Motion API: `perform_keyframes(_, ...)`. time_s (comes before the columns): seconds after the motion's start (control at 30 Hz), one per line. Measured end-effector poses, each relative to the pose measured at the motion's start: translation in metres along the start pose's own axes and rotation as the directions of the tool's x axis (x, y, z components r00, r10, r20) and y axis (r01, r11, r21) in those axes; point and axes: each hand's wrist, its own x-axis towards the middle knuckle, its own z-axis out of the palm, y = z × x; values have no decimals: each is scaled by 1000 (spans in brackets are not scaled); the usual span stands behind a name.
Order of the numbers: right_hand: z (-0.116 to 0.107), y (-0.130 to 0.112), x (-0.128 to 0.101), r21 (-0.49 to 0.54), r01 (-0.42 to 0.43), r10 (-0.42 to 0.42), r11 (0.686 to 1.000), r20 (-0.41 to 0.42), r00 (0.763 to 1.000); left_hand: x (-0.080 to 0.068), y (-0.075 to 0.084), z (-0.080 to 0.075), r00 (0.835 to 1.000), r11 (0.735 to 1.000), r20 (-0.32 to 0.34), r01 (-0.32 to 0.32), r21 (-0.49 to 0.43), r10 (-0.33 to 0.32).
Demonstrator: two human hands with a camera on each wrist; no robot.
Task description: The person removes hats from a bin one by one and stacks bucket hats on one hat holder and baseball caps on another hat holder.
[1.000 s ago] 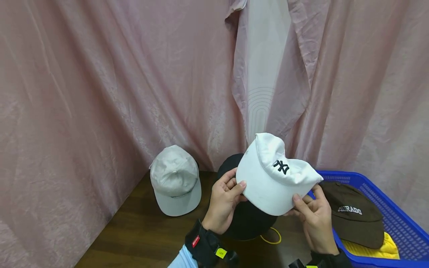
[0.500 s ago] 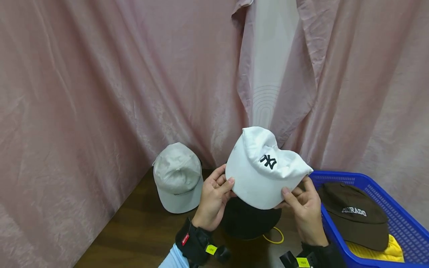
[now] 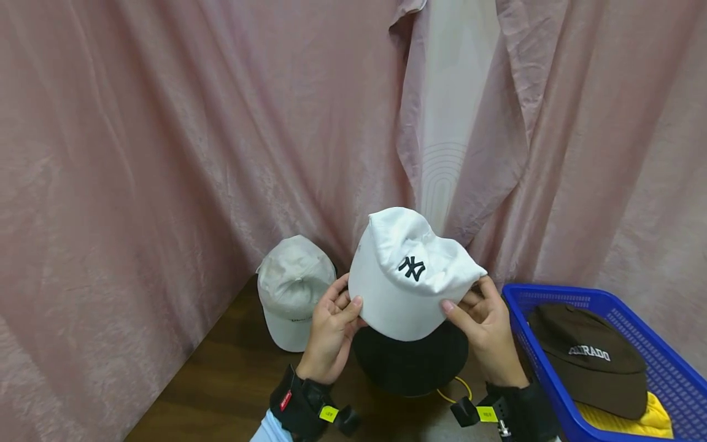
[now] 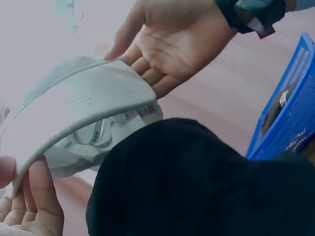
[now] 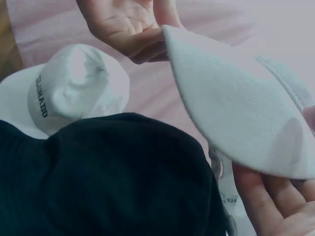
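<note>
A white baseball cap [image 3: 414, 270] with a black NY monogram is held up by both hands, its brim toward me and its crown partly slumped. My left hand [image 3: 330, 331] pinches the left edge of the brim, thumb on top and fingers beneath. On the right side my right hand [image 3: 488, 331] grips the brim in the same way. Printed tape inside the crown shows in the left wrist view. Below the raised cap is a black hat [image 3: 411, 362], partly hidden by it. A pale grey cap [image 3: 293, 279] sits close to my left hand, slightly covered by its fingers.
A blue plastic basket [image 3: 610, 307] stands at the right, holding a brown cap [image 3: 585, 344] with white lettering and something yellow [image 3: 657, 417] under it. A yellow cord loop [image 3: 464, 387] lies by the black hat. Pink curtains [image 3: 221, 153] hang behind the wooden table [image 3: 221, 374].
Both hands have carried the white cap leftward, with the grip unchanged. It now overlaps less of the basket side, and my left hand has come over the pale grey cap's edge.
</note>
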Motion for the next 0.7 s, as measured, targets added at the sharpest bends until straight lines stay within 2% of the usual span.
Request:
perform_keyframes(0.2,8,-1,8,-33,-29,29,999,0,1000,0,2,-10,1000,999,-6,-12,-34,12)
perform_keyframes(0.33,16,0,14,-47,-40,38,998,-31,999,-1,4,-18,1000,997,7,22,-72,-22)
perform_keyframes(0.43,22,1,17,-64,-52,50,997,-40,998,-1,7,-24,999,997,21,41,-62,-40)
perform_keyframes(0.53,28,2,18,-80,-63,62,995,-6,998,0,12,-29,998,998,35,56,-14,-55)
perform_keyframes(0.7,37,5,18,-78,-49,55,996,78,995,3,22,-38,994,995,35,101,3,-101)
